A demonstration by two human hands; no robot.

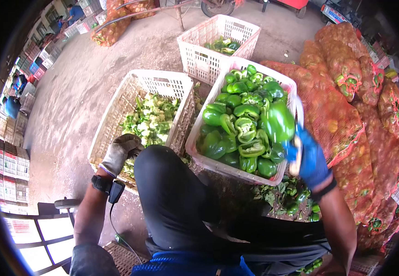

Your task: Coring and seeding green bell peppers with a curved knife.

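Observation:
My right hand [308,157], in a blue glove, is blurred at the right rim of a white plastic crate [216,169] full of green bell peppers, some cut open. It grips a tool with a pale handle [295,157], seemingly a knife. A large whole green bell pepper [278,120] is at its fingertips; whether the hand also holds it is unclear. My left hand [120,151], in a greyish-white glove with dark fingertips, is curled over the near edge of another crate [111,117]. Pale pepper cores and green scraps [154,119] lie there. My knee partly hides its fingers.
A third crate [199,63] with some green pieces stands behind. Stuffed orange mesh sacks [330,114] crowd the right side. Leaves and peppers [292,198] litter the floor by my right forearm. Stacked crates [9,169] and people are at the far left.

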